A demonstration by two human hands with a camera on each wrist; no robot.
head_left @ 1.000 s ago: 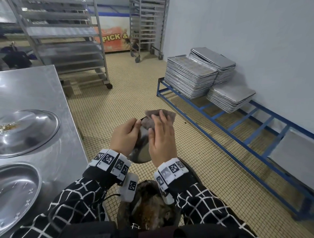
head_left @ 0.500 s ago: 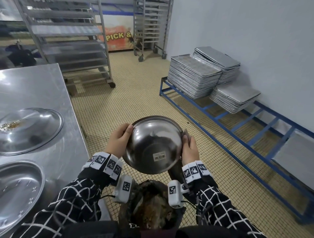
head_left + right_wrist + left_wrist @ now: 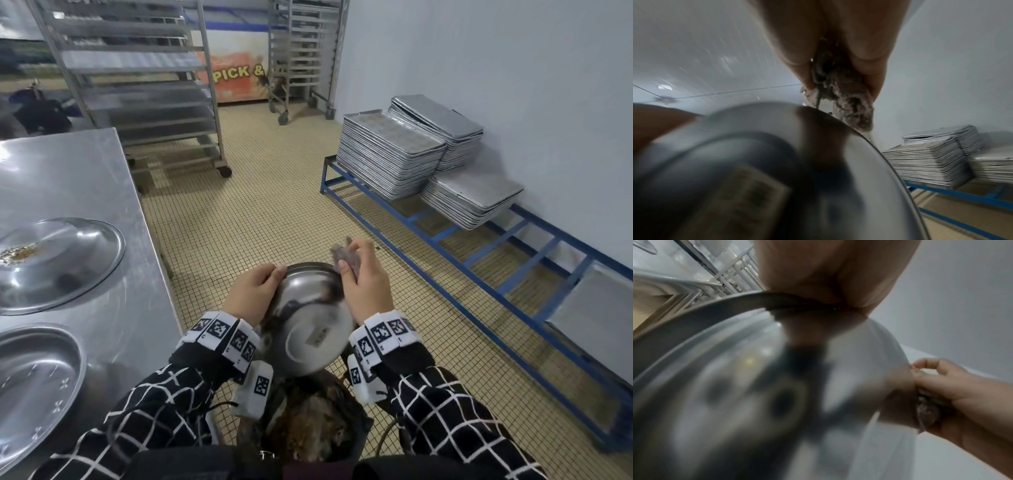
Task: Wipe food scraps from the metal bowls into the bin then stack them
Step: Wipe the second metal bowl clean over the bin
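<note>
I hold a metal bowl [image 3: 310, 322] tipped over the bin [image 3: 305, 421], its labelled underside turned toward me. My left hand [image 3: 255, 294] grips the bowl's left rim. My right hand [image 3: 364, 281] pinches a dirty grey cloth [image 3: 346, 258] at the bowl's far right rim. In the left wrist view the bowl [image 3: 756, 386] fills the frame, blurred, with the cloth [image 3: 927, 412] at its right edge. The right wrist view shows the cloth [image 3: 846, 100] bunched between my fingers above the bowl [image 3: 797, 170]. The bowl's inside is hidden.
A steel table [image 3: 78, 178] at my left carries two wide metal bowls, one with scraps [image 3: 58, 260] and one nearer [image 3: 30, 387]. Stacked trays [image 3: 387, 154] sit on a blue rack [image 3: 479, 260] along the right wall. Wheeled racks [image 3: 137, 85] stand behind.
Half a second ago both hands held the bowl by its sides, underside facing me. Now the right hand is up at the far rim with the cloth, and the bowl sits lower over the bin.
</note>
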